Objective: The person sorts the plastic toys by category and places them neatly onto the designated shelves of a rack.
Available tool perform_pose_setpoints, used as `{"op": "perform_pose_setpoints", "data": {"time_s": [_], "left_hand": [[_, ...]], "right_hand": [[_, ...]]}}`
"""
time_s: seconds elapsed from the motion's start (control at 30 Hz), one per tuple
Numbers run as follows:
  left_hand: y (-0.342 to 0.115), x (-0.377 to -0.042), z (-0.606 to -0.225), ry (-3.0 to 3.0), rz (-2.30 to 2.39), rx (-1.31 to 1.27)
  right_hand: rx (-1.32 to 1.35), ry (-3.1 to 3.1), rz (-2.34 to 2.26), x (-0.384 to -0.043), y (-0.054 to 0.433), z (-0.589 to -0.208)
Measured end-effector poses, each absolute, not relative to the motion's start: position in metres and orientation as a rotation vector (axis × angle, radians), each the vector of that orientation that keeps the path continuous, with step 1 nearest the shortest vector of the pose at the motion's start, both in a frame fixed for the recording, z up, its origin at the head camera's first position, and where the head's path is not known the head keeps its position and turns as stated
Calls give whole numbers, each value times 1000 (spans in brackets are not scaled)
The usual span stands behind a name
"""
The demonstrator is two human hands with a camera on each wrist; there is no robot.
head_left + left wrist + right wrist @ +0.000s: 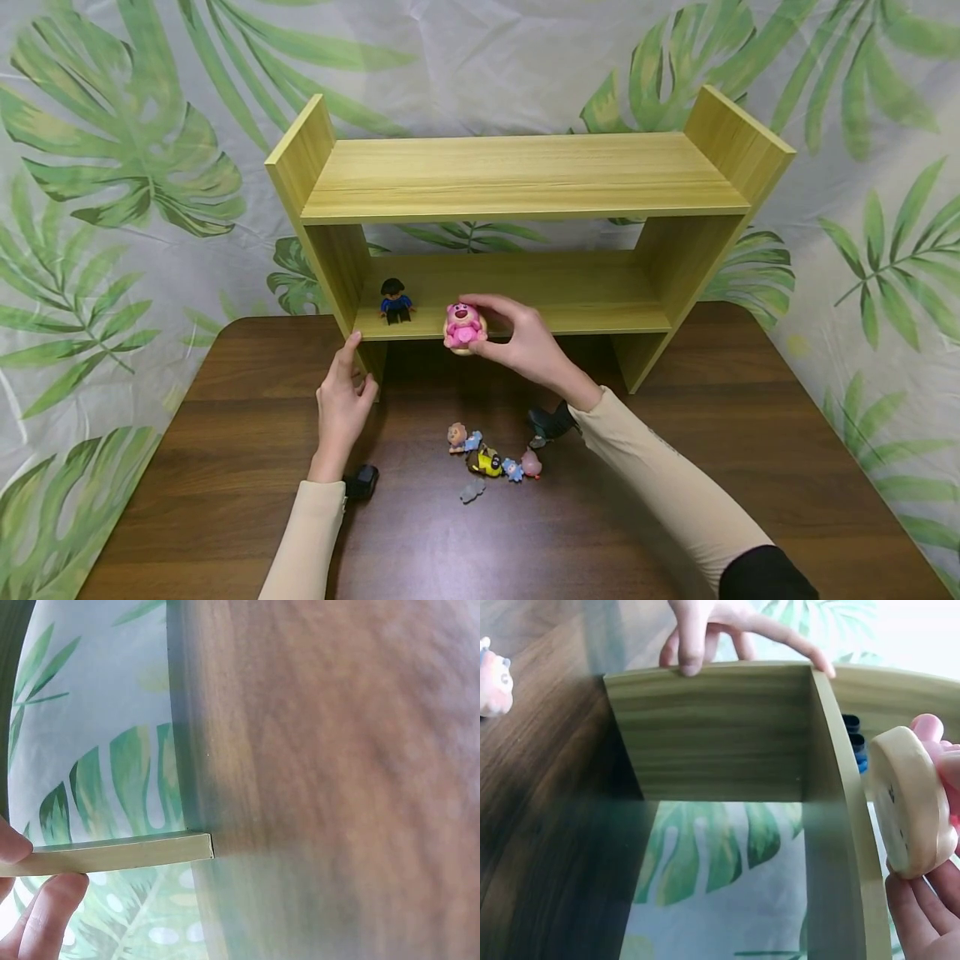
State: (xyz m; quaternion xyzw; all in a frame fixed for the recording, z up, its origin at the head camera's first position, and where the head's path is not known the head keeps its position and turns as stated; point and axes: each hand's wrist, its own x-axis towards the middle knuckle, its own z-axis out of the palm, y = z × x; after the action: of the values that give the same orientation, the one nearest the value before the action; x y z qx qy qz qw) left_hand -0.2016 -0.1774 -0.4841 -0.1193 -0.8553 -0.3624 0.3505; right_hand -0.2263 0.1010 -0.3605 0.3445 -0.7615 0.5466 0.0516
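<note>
My right hand (528, 346) holds a pink toy bear (462, 323) between thumb and fingers, at the front edge of the shelf's middle board (555, 321). The right wrist view shows the bear's thick cream-coloured round base (922, 799) tilted beside that board. My left hand (343, 417) pinches the front edge of the shelf's left side panel (127, 853), thumb and fingers on either side of it. A toy figure (395, 304) with black hair, blue top and black legs stands at the left end of the middle board.
On the dark wooden table (247, 450), in front of the shelf, lie several small toys, among them a yellow-and-black one (486, 462), a grey one (472, 490) and a pink one (531, 463). The shelf's top board (517, 175) overhangs the middle one. Behind hangs a leaf-patterned cloth (480, 67).
</note>
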Motion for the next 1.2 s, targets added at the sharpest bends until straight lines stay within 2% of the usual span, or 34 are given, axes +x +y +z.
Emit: {"op": "perform_pose_setpoints", "data": {"time_s": [0.5,1.2], "left_hand": [[-177,-202,-485,-2209,-943,-312],[-177,-201,-484,-2211,-945,-308]], "right_hand": [[1067,-2313,1738,-244,94,-357],[1050,-2474,1609,-263,91,-349]]}}
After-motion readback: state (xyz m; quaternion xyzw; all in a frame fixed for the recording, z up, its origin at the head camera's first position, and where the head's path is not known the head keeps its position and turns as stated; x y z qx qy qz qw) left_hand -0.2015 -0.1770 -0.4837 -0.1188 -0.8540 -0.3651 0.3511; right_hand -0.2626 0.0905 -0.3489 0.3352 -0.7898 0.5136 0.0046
